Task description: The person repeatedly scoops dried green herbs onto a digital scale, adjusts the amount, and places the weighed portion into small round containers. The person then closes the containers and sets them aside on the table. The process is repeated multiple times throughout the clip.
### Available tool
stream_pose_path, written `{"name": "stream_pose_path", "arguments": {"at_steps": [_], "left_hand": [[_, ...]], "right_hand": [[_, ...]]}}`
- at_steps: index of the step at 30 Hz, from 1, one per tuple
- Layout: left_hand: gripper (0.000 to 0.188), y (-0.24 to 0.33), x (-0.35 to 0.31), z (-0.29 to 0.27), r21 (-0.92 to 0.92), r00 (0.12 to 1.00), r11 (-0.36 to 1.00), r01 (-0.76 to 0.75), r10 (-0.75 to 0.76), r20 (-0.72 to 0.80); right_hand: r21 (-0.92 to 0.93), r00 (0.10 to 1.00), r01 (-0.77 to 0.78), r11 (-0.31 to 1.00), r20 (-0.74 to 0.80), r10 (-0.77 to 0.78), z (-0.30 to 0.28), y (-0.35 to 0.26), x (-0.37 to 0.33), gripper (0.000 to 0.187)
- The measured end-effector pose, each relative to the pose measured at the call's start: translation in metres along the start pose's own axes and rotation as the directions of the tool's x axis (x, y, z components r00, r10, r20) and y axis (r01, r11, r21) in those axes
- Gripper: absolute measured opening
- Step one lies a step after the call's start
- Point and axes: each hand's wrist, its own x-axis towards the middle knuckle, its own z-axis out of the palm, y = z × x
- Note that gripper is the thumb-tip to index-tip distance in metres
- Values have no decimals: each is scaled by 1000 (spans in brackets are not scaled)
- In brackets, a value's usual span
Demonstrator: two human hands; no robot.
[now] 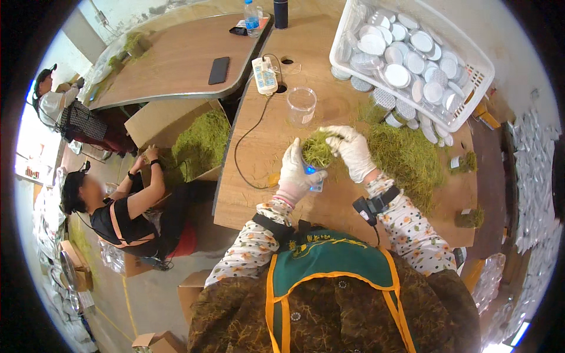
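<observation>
Step in hand, by the look of it: portioning dried green herb into a tub over a small scale (316, 186), its display lit blue. Scale taken as landmark; sides are the wearer's.

Tub of herb (318, 152) sits at the scale's far edge, between both hands; wall mostly hidden by fingers and herb. Cannot tell whether it rests fully on the scale or is partly held up. Strands stand loose about its mouth.

Left hand (296, 175), gloved, curves round the tub's left and near sides, thumb reaching across in front. Gripping or only steadying: cannot tell. Right hand (351, 154), gloved, fingertips drawn narrow at the herb on the tub's right side; cannot tell if strands are pinched.

Next move, my judgement: calls for light fingers, strands kept inside the rim, left hand's weight off the scale for a true reading.

Containers:
- Clear tub (301, 107), beyond the scale and slightly left; no herb seen inside.
- White basket (484, 72), beyond the scale and well right; heaped with round white lids (397, 76), perhaps some with tubs beneath.
- Two small filled tubs, far right of the scale: one slightly beyond it (468, 162), one nearer the wearer (469, 217). Both show herb through the sides.
- Cardboard box (168, 120), well left of the scale, off the table; much loose herb inside, co-worker's hands (152, 154) at its near side.

Loose herb pile (406, 159) lies right of the scale, straight on the wood.
</observation>
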Motion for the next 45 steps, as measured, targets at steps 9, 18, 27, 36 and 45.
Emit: {"name": "stream_pose_path", "arguments": {"at_steps": [9,18,27,36,45], "left_hand": [[116,-4,9,3,-81,998,994,-67,67,-6],[108,8,5,-32,73,989,988,-140,142,-31],[109,25,5,-51,73,982,981,-181,177,58],[112,25,5,-75,-157,993,980,-121,117,-30],[104,34,-16,-108,-155,989,987,41,-63,-136]], "right_hand": [[-726,788,612,314,524,-323,12,12,8,16],[-770,802,576,274,598,-8,41,0,23,12],[-655,794,483,581,608,26,0,-47,29,19],[-942,967,31,335,-57,-248,-161,-12,134,30],[-999,898,10,50,-13,-440,-223,64,171,30]]}}
